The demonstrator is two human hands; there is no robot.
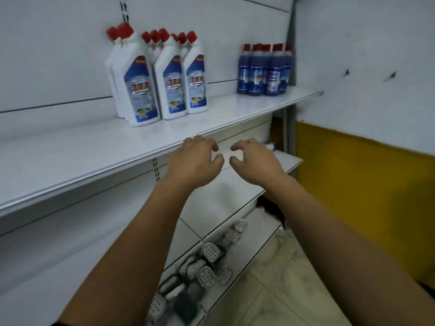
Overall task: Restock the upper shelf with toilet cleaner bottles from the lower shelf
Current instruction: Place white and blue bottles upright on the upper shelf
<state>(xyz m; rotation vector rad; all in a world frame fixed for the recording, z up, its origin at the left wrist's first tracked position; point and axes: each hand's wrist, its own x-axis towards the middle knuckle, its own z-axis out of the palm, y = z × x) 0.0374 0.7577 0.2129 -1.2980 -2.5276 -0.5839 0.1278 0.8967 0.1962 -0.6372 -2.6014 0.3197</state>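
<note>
Several white toilet cleaner bottles [162,78] with red angled caps and blue labels stand upright in rows on the upper shelf [77,158]. My left hand [196,161] and my right hand [254,161] hover side by side just below that shelf's front edge, over the lower shelf [237,196]. Both hands hold nothing, their fingers loosely curled and the thumbs pointing toward each other. One white bottle end [271,145] pokes out at the back right of the lower shelf, mostly hidden behind my right hand.
Several dark blue bottles [266,71] with red caps stand at the right end of the upper shelf. Grey-white perforated brush heads [209,262] lie on the bottom shelf. A white and yellow wall [364,172] closes the right side; tiled floor [287,278] lies below.
</note>
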